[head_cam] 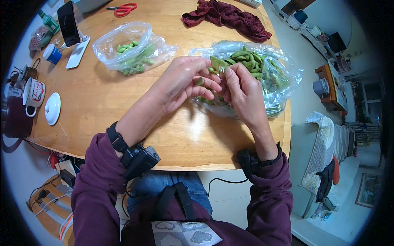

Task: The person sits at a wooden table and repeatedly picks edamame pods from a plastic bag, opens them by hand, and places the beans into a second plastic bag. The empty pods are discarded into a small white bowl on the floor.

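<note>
An opened green soybean pod [218,64] is pinched between my two hands, above the near left part of a clear plastic bag [286,61]. That bag holds many unshelled green pods [251,61]. My left hand [187,81] grips the pod's left side, with a pale green bean [211,70] showing at the fingertips and another green piece [199,81] against its fingers. Thumb and forefinger of my right hand [241,87] hold the pod's right end. Farther left, a second clear bag [107,52] contains loose shelled green beans [127,46].
Red-handled scissors [124,9] and a dark red cloth [229,18] lie at the far side of the wooden table [197,141]. To the left are a phone [69,24] on a white stand, a blue cup [52,53], an enamel mug [33,93] and a white lid [53,108].
</note>
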### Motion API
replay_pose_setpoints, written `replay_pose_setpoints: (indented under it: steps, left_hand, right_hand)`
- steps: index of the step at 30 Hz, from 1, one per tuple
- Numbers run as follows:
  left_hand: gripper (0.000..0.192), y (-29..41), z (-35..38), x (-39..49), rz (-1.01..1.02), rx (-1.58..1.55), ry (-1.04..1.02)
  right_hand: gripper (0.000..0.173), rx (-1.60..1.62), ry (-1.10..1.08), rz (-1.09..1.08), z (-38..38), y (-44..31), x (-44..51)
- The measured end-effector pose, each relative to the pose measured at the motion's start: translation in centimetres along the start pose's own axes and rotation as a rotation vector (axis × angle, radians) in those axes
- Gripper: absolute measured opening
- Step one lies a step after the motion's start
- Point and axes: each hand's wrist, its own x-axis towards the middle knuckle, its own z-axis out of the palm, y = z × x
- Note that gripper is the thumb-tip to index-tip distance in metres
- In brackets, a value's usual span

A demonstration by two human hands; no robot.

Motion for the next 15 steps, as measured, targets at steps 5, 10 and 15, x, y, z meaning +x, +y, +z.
replay_pose_setpoints:
  steps: [5,10,15]
  left_hand:
    - [0.018,0.4,-0.5,0.3,0.0,0.056,-0.062]
    - [0.021,2.6,-2.5,0.2,0.36,0.41,0.061]
    - [0.022,7.2,-7.5,-0.6,0.611,0.845,0.415]
  right_hand:
    - [0.019,0.053,-0.001,0.009,-0.4,-0.1,0.1]
    - [0.018,0.003,0.028,-0.004,-2.5,0.1,0.6]
    - [0.014,-0.265,-0.083,-0.112,-4.0,0.1,0.3]
